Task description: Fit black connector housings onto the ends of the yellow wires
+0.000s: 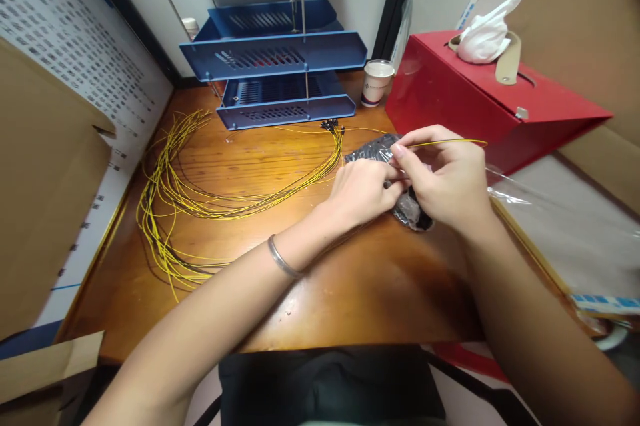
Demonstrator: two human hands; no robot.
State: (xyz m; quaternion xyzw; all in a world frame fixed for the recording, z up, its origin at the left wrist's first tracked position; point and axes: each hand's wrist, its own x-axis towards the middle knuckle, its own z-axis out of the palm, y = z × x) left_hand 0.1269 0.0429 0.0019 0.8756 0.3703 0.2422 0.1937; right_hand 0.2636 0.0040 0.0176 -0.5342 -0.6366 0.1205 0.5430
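A thin yellow wire is pinched between the thumb and forefinger of my right hand, one end sticking out to the right. My left hand lies just left of it, fingers closed beside the right hand's fingertips; what they hold is too small to make out. Under and behind both hands is a clear plastic bag of small black parts, partly covered by them. A loose bundle of yellow and black wires curves across the wooden table to the left, with black tips gathered at one end.
A blue tiered tray rack stands at the back, with a paper cup beside it. To the right is a red tissue box. Cardboard borders the left side, and clear plastic sheeting lies at the right.
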